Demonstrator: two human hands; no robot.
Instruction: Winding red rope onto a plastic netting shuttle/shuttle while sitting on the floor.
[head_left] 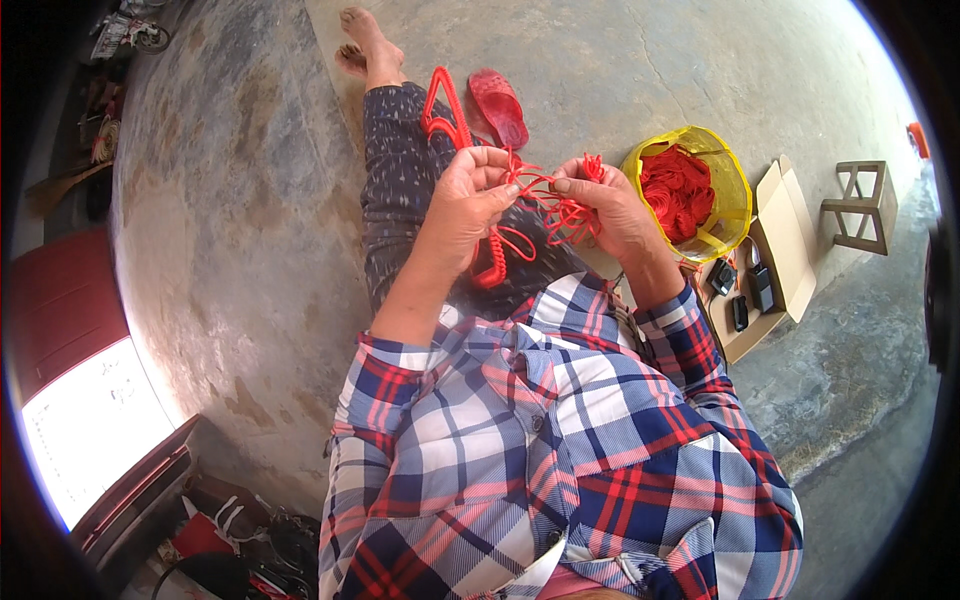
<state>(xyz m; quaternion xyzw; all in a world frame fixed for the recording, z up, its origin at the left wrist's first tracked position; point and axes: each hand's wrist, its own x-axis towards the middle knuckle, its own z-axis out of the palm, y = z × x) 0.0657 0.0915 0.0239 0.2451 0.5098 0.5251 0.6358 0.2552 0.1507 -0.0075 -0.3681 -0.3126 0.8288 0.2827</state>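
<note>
Red cord (536, 186) runs in loops between my two hands, above my lap. My left hand (468, 198) pinches it between thumb and fingers. My right hand (612, 208) is closed on the same cord, and a loose bundle of its loops (572, 218) hangs just below the fingers. Across my leg lies a long red frame (446, 100), its far end a narrow loop. Its near end (490, 268) looks wound with cord. My left hand hides the frame's middle, and I cannot tell whether that hand touches it.
A yellow basket (738, 190) holding red cord (680, 192) stands right of my right hand. Beside it is an open cardboard box (785, 235) with black devices (761, 286). A small wooden stool (868, 208) is farther right. One red clog (497, 108) lies beyond my legs.
</note>
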